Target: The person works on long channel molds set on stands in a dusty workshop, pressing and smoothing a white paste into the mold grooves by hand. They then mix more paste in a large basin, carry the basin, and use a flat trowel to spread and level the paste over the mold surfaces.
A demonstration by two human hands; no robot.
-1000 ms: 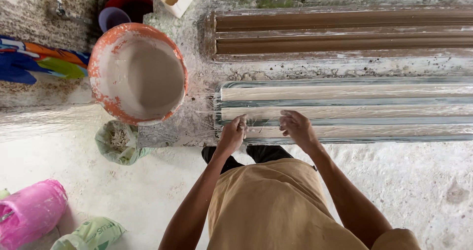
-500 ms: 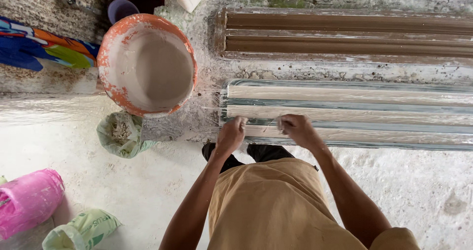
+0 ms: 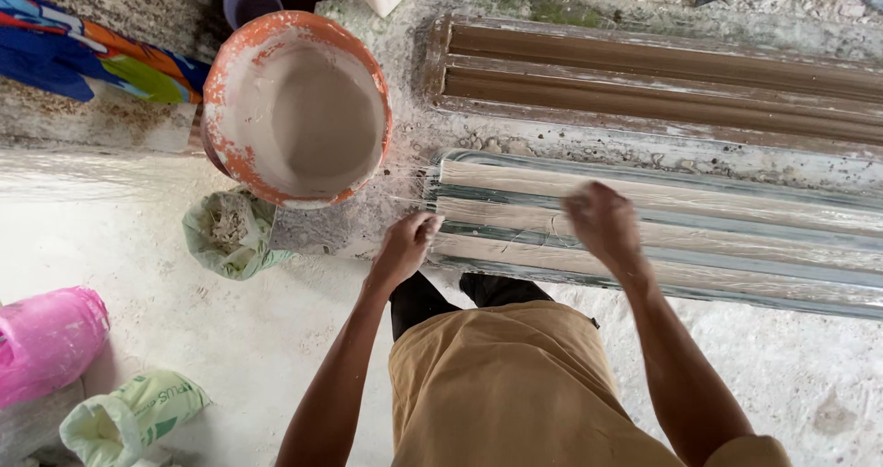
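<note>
Head view. The left hand (image 3: 405,246) rested at the near left end of the ribbed grey mould (image 3: 681,237), its fingers curled together and apparently pinching pale fibre strands (image 3: 409,200) that trailed off the mould's end; the right hand (image 3: 598,220) hovered over the middle ribs, blurred, so whether it was spread or pinching could not be told. The mould lay on the rough concrete surface (image 3: 405,136), parallel to a brown mould (image 3: 662,76) farther off. The orange-rimmed plaster bowl (image 3: 296,108) stood just beside the mould's left end, partly over the surface edge. Judged risks: a sideways sweep of the left arm could knock the bowl and tip it toward the floor; loose strands could snag and pull out of the wet fill. Open room lay rightward along the mould; to the left the bowl crowded the hand, and below it sat a green bag (image 3: 230,232), with a pink container (image 3: 46,338) well apart on the floor.
</note>
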